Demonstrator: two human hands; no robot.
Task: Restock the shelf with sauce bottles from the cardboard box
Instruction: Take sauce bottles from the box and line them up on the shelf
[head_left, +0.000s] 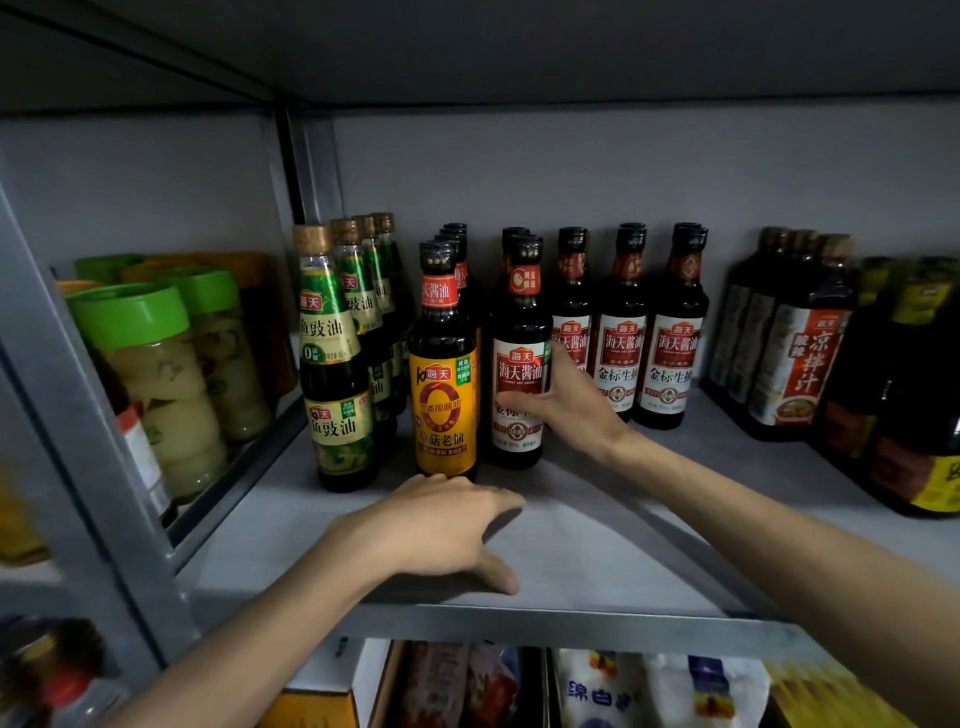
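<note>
Rear bottles (457, 235) hidden behind front ones, lower-shelf packets (597, 691) cut off

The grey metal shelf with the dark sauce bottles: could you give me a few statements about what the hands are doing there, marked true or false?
1. The right hand grips the front dark sauce bottle with the red-and-white label. True.
2. The left hand holds the dark bottle with the yellow label. False: it rests open on the grey metal shelf, in front of that bottle.
3. The green-lidded clear jars stand to the left of the bottles. True.
4. The gripped bottle lies on its side. False: it stands upright.
</note>
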